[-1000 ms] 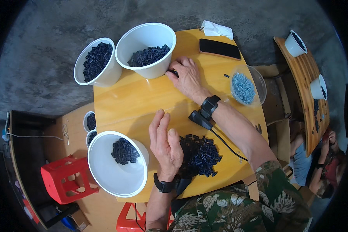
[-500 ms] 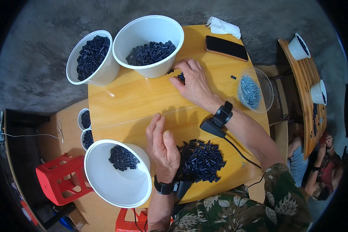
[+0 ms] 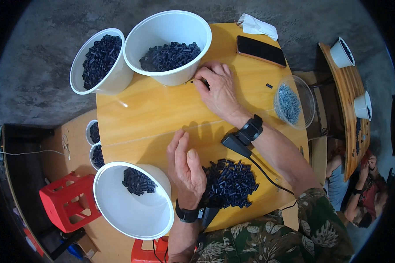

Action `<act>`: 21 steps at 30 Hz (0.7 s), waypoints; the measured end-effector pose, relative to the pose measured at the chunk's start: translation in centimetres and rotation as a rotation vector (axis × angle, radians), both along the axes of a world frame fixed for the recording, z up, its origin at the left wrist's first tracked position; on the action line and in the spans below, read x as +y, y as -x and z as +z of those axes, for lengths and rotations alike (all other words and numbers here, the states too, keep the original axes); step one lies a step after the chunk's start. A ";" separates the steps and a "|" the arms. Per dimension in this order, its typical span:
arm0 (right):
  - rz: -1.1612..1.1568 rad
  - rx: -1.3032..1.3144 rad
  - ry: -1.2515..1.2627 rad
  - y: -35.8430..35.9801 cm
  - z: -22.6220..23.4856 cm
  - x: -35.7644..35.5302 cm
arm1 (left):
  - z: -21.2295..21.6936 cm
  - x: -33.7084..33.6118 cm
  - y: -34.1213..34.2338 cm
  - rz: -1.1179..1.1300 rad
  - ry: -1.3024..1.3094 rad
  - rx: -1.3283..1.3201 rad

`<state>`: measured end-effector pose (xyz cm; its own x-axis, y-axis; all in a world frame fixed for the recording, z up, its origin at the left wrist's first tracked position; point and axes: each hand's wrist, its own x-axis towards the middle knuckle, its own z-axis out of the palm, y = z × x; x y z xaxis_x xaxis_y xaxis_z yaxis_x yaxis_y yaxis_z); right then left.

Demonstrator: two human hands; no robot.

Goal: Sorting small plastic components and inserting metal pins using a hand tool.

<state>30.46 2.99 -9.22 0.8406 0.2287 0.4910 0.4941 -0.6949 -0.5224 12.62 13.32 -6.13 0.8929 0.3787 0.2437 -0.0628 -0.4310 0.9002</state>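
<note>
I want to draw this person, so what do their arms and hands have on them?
Both hands are bare, no gloves. The left hand has a black band at the wrist with a small black device under it. The right hand wears a black wrist strap carrying a black box-shaped device, and a thin black cable runs back along the forearm. The short sleeve is dark green with a leaf pattern.

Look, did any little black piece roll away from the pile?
Yes. One small black piece lies alone on the yellow table, between the phone and the clear bowl, far from the heap beside the left hand.
</note>
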 end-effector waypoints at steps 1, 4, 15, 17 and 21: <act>0.044 -0.002 -0.032 0.1 -0.1 -0.2 | 0.1 0.0 0.0 0.004 0.001 0.012; 0.185 -0.002 -0.058 1.2 -0.1 -1.1 | -0.1 0.0 -0.3 0.012 0.034 0.016; 0.402 0.147 -0.159 5.1 2.4 -3.6 | 0.2 0.0 -0.5 -0.017 0.125 0.123; 0.210 0.507 -0.442 5.1 3.7 -4.4 | 0.3 0.1 -0.4 -0.021 0.086 0.129; 0.137 0.607 -0.839 4.0 2.6 -5.7 | 0.8 -0.2 -0.5 -0.044 0.048 0.168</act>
